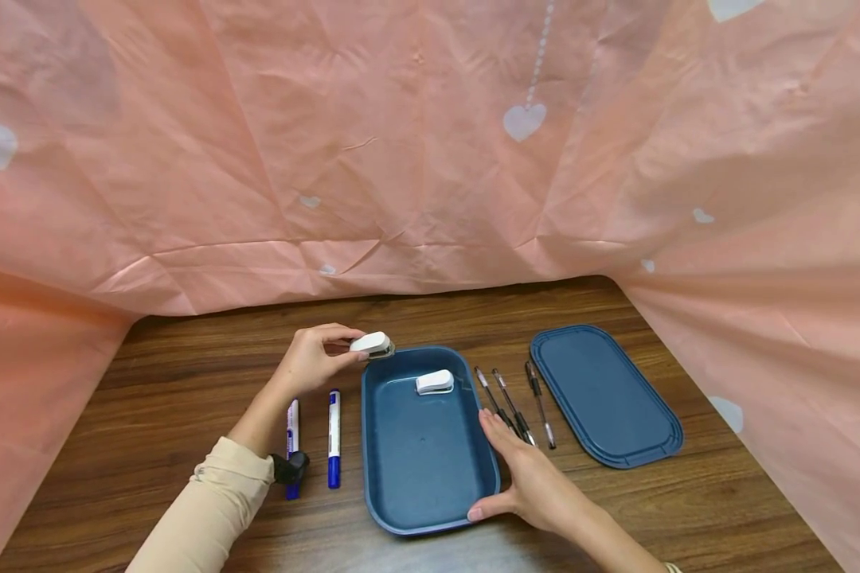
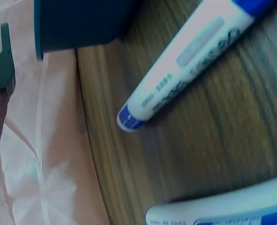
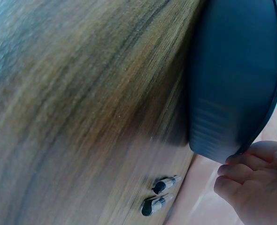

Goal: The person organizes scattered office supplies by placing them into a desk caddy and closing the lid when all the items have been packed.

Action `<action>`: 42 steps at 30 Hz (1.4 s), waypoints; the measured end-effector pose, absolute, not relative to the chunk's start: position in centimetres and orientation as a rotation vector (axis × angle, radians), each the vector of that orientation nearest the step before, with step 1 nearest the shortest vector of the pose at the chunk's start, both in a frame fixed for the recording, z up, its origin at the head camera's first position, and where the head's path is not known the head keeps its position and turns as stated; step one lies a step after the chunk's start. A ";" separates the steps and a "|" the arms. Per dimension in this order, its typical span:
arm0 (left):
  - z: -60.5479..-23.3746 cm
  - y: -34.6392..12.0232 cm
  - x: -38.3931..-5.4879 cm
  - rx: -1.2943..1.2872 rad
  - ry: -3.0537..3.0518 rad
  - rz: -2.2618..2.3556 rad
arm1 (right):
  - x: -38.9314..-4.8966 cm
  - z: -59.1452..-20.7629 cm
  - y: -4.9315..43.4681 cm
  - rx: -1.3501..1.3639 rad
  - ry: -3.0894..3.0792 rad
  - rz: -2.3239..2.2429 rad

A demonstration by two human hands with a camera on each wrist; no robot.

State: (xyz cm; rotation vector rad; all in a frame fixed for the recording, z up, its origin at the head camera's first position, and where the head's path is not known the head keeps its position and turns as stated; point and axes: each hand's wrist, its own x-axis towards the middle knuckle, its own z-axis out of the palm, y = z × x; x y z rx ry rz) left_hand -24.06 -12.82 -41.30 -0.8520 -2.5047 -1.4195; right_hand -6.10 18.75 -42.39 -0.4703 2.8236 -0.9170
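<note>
My left hand (image 1: 315, 358) pinches a small white stapler (image 1: 371, 343) between thumb and fingers, just above the far left corner of the blue box (image 1: 374, 477). In the left wrist view only the stapler's grey end (image 2: 3, 65) shows at the left edge. Another white stapler (image 1: 435, 382) lies inside the box near its far end. My right hand (image 1: 526, 477) rests against the near right corner of the box, fingers along the right rim and thumb at the near rim. The right wrist view shows its fingertips touching the outer wall (image 3: 232, 84).
Two white-and-blue markers (image 1: 334, 438) lie left of the box, one partly behind the left wrist's strap. To the right are three pens (image 1: 541, 406) and a flat blue lid (image 1: 609, 398). Pink cloth (image 1: 416, 159) hangs around the wooden table (image 1: 186, 382).
</note>
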 end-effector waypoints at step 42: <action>-43.2 -10.7 -23.1 -0.954 -2.542 -1.216 | -6.1 -42.5 18.8 -0.459 2.815 -0.933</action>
